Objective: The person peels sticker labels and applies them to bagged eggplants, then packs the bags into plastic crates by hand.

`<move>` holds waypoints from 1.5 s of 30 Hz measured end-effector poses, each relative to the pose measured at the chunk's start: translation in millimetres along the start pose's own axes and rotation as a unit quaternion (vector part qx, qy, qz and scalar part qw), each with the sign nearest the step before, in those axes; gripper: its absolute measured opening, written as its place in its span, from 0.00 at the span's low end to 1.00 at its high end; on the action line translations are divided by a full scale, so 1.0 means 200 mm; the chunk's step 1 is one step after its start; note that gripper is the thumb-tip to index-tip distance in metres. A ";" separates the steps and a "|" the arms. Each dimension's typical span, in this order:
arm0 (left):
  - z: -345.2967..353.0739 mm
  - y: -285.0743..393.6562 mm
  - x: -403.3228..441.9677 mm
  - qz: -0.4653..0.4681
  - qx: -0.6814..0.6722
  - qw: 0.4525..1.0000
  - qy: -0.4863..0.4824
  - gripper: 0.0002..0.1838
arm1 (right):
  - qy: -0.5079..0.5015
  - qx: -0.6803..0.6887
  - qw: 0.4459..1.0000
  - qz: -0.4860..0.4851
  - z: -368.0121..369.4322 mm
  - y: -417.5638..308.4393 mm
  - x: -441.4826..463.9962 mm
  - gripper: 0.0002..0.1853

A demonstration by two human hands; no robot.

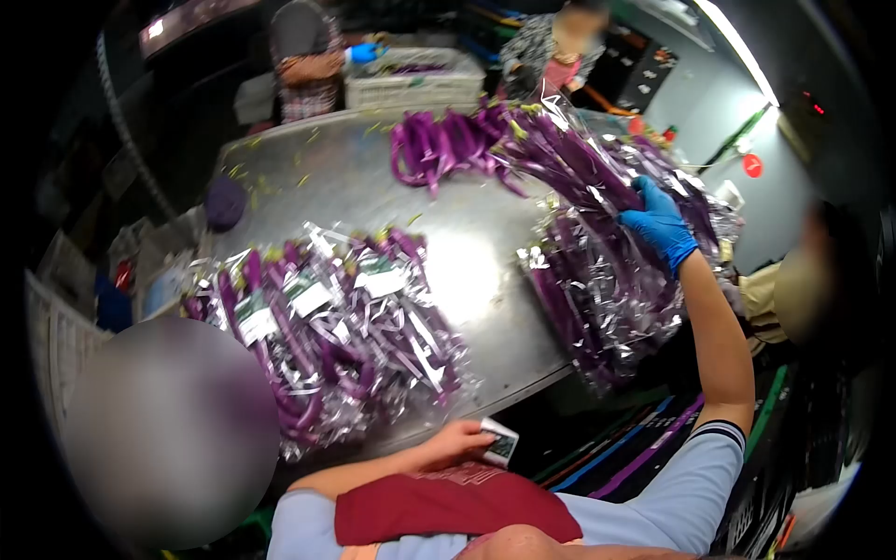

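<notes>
My right hand (661, 224), in a blue glove, grips a clear plastic bag of long purple eggplants (569, 149) and holds it up over the right side of the metal table. Below it lie more bagged eggplants (597, 289). My bare left hand (457, 442) is near my apron at the table's front edge, its fingers closed on a small stack of white labels (500, 442) with a dark printed face. On the left of the table, several bagged eggplants with green-and-white labels (311, 299) lie side by side.
Loose eggplants (439, 145) lie at the back of the metal table (467, 359). Behind it, a person with a blue glove (366, 52) stands by a white crate (415, 91). Another person (560, 51) stands at the back right. A purple round object (225, 203) sits at the left edge.
</notes>
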State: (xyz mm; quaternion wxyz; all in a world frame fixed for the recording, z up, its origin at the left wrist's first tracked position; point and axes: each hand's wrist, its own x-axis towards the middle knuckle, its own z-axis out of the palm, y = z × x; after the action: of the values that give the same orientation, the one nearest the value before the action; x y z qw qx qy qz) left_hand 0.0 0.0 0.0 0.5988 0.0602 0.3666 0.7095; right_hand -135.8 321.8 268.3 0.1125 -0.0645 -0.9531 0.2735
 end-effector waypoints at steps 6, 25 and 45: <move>-0.11 -0.08 -0.05 0.039 -0.019 0.999 -0.012 0.13 | -0.151 0.421 0.887 0.116 1.02 0.16 -0.06 0.21; -0.12 0.19 -0.09 -0.026 0.044 0.998 -0.038 0.10 | -0.568 0.233 0.789 0.032 0.95 -0.06 -0.55 0.11; -0.16 -0.14 -0.07 -0.046 -0.040 0.995 0.081 0.09 | -0.394 -0.067 0.905 -0.145 1.24 -0.03 -1.14 0.08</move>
State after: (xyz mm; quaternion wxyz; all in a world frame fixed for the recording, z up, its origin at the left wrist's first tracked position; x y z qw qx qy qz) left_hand 10.5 -25.9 -34.5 0.6013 -0.0382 0.3877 0.6976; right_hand 22.2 148.7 26.4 -0.2384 0.1803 -0.9345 0.1932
